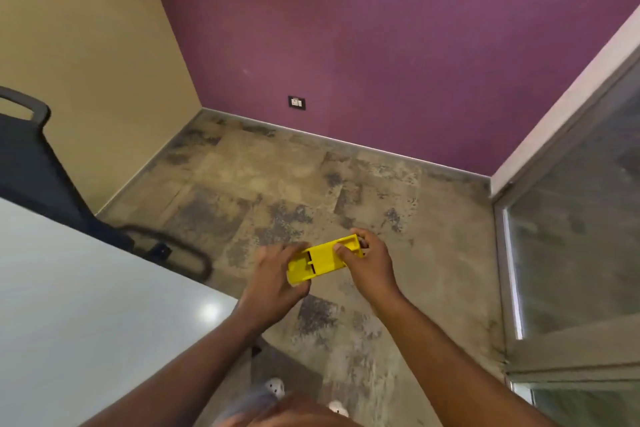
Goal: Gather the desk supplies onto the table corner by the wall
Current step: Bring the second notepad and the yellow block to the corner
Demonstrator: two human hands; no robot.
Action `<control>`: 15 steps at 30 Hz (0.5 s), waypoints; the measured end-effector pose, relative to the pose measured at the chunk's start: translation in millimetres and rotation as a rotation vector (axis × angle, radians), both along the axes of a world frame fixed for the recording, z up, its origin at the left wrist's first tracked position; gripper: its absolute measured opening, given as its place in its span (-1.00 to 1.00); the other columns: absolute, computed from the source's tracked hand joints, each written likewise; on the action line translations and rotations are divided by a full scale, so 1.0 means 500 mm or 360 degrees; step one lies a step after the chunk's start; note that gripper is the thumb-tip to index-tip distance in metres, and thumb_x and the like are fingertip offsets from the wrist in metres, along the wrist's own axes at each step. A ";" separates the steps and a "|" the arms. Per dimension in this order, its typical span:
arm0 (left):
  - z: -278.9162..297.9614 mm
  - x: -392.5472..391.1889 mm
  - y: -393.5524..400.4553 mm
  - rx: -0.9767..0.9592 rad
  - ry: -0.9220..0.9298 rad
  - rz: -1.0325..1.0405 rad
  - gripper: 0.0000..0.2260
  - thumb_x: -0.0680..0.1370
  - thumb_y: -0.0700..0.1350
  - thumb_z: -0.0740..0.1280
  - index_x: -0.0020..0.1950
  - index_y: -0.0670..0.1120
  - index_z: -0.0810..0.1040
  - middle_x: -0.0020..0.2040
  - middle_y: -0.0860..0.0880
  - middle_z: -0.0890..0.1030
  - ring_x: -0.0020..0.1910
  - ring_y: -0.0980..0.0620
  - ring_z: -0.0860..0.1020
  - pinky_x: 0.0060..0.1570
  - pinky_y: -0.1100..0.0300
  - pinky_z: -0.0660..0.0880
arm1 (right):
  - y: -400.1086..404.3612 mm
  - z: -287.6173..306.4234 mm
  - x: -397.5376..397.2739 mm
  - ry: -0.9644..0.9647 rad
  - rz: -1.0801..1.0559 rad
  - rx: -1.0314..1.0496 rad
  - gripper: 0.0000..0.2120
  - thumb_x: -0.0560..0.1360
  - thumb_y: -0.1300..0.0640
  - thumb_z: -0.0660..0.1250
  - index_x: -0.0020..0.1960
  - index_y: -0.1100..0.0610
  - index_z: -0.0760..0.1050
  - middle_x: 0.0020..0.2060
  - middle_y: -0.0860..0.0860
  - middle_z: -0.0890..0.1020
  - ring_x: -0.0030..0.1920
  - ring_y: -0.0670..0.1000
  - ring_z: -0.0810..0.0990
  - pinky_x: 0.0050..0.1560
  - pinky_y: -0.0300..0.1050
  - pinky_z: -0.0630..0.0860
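A flat yellow plastic desk item point(323, 260), box-like with two dark slots, is held in the air over the floor, in front of me. My left hand point(277, 279) grips its near left end, fingers curled round the edge. My right hand point(369, 265) grips its far right end with the thumb pressed on top. The white table point(76, 315) lies at the lower left, its corner near my left forearm. No other desk supplies are in view.
A dark office chair point(38, 163) with a curved armrest stands beyond the table by the beige wall. A purple wall with a socket point(296, 103) closes the far side. A glass door point(575, 236) is on the right. Mottled carpet floor lies ahead.
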State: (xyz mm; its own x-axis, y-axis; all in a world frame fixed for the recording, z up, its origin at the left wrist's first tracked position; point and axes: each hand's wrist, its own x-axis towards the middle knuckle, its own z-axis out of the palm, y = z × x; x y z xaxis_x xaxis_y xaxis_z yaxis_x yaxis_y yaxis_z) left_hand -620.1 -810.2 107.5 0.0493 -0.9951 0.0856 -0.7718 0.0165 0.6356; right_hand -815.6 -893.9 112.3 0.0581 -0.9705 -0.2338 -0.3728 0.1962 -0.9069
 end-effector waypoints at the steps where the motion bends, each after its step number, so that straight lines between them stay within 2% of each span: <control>1: 0.002 -0.001 -0.022 -0.0008 0.0018 0.0002 -0.45 0.38 0.06 0.43 0.38 0.02 0.57 0.14 0.04 0.62 0.11 0.02 0.55 0.17 0.17 0.26 | -0.018 -0.001 -0.002 -0.0016 -0.0013 -0.0002 -0.59 0.52 0.04 0.52 0.33 0.00 0.54 0.21 0.10 0.57 0.15 0.06 0.59 0.12 -0.08 0.55; 5: 0.005 0.010 -0.109 0.0079 0.0214 0.0063 -0.40 0.34 -0.05 0.46 0.40 -0.01 0.57 0.15 0.04 0.56 0.10 0.02 0.57 0.06 0.01 0.58 | -0.098 0.001 0.012 -0.0024 -0.0009 -0.0036 -0.57 0.52 0.05 0.52 0.35 0.02 0.54 0.22 0.11 0.56 0.16 0.05 0.59 0.12 -0.09 0.54; 8: 0.005 0.031 -0.185 0.0089 0.0353 0.0169 -0.41 0.32 -0.12 0.47 0.36 0.06 0.57 0.18 0.05 0.56 0.10 0.06 0.57 0.03 0.10 0.54 | -0.170 0.010 0.031 0.0012 0.0137 -0.0057 -0.44 0.47 0.05 0.58 0.42 0.00 0.49 0.23 0.04 0.51 0.18 -0.02 0.59 0.14 -0.09 0.59; 11: -0.005 0.075 -0.268 0.0095 0.0575 0.0256 -0.40 0.36 -0.29 0.55 0.26 0.22 0.55 0.16 0.13 0.59 0.06 0.23 0.57 -0.03 0.28 0.47 | -0.258 0.022 0.053 0.0055 0.0396 -0.0094 -0.26 0.33 0.04 0.68 0.43 -0.05 0.44 0.20 -0.08 0.43 0.17 -0.13 0.55 0.12 -0.20 0.60; 13: -0.010 0.119 -0.321 0.0161 0.0730 0.0276 -0.39 0.39 -0.32 0.56 0.25 0.25 0.56 0.18 0.13 0.61 0.04 0.22 0.60 -0.02 0.25 0.53 | -0.324 0.028 0.073 0.0153 0.0590 -0.0150 -0.24 0.28 0.00 0.71 0.38 -0.12 0.44 0.20 -0.17 0.44 0.11 -0.23 0.51 0.05 -0.32 0.54; 15: -0.010 0.165 -0.371 0.0247 0.0859 0.0302 -0.41 0.40 -0.33 0.57 0.27 0.22 0.58 0.20 0.08 0.62 0.04 0.13 0.63 -0.02 0.18 0.59 | -0.389 0.030 0.102 0.0217 0.0754 -0.0161 -0.25 0.25 -0.06 0.71 0.33 -0.19 0.44 0.20 -0.21 0.51 0.09 -0.20 0.54 0.06 -0.21 0.57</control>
State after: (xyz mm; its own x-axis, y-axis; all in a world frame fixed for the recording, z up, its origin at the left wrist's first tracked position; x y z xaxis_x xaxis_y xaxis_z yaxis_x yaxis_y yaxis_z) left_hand -537.6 -995.6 102.7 0.2236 -0.9635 -0.1470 -0.3190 -0.2149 0.9231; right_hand -764.7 -1088.5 127.4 0.4731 -0.8632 -0.1760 -0.5161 -0.1097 -0.8495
